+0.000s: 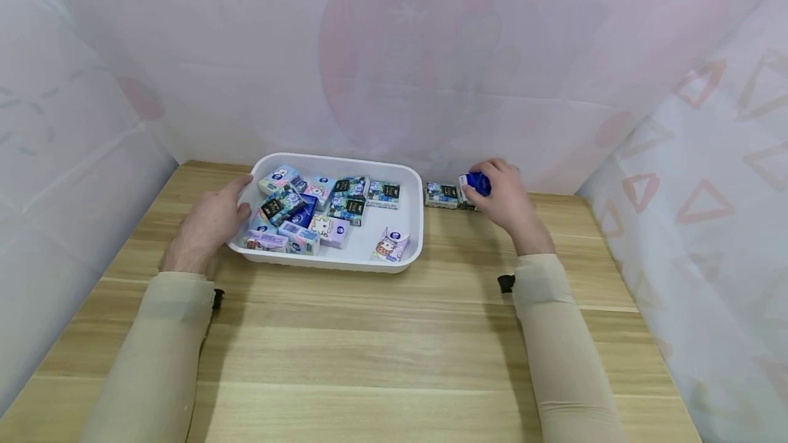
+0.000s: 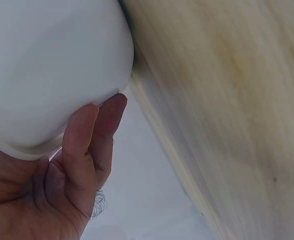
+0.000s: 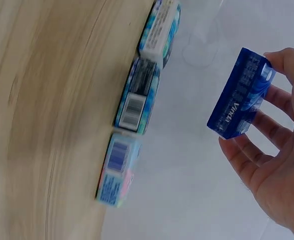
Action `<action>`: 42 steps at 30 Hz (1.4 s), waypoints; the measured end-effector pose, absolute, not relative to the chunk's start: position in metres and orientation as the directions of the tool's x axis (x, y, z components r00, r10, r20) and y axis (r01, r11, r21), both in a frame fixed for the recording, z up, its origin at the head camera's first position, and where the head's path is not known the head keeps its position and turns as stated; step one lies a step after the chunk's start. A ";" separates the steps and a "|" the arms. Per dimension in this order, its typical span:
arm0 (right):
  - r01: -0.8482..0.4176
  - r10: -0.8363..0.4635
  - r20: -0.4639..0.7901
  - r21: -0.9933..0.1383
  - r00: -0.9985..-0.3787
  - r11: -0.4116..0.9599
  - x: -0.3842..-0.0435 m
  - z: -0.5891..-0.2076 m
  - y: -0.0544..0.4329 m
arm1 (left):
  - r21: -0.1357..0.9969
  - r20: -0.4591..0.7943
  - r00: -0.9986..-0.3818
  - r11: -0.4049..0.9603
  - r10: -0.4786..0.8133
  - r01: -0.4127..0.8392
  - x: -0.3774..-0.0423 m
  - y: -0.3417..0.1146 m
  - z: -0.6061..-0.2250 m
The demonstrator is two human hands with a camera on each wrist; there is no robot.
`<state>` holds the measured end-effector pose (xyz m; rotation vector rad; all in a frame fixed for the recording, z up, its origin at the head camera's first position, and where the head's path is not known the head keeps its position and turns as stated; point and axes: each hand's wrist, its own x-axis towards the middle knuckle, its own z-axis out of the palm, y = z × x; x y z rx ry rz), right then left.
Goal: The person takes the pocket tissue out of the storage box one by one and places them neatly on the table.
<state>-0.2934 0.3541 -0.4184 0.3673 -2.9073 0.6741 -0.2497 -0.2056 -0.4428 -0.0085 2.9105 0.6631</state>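
A white tray [image 1: 416, 224] stands at the back left of the table, with several small packs of tissues inside. My left hand [image 1: 206, 223] grips its left rim; in the left wrist view two fingers [image 2: 80, 132] lie against the outer wall, the thumb hidden. Between thumb and fingers, my right hand [image 1: 507, 198] holds a dark blue pack of tissues [image 3: 242, 95], marked Vinda. It hangs above a row of packs standing along the back edge. In the right wrist view that row shows a floral pack [image 3: 159, 30], another floral pack [image 3: 137, 97] and a light blue pack [image 3: 117, 170].
Inside the tray, floral, purple and pastel packs crowd the left, with a purple pack [image 1: 390, 245] apart at the front right. A pale printed curtain [image 1: 406, 53] hangs behind the wooden table [image 1: 369, 347] and along both sides.
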 end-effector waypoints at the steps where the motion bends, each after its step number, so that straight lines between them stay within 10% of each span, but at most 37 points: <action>1: -0.253 -0.194 0.179 -0.419 -0.965 0.872 -0.294 -0.419 0.358 | 0.430 -0.155 -0.988 0.902 0.028 -0.042 -0.250 -0.206 -0.443; 42: 0.047 0.110 0.125 -0.431 -0.986 0.901 -0.304 -0.447 0.472 | 0.434 -0.146 -0.989 0.900 0.027 -0.039 -0.248 -0.205 -0.442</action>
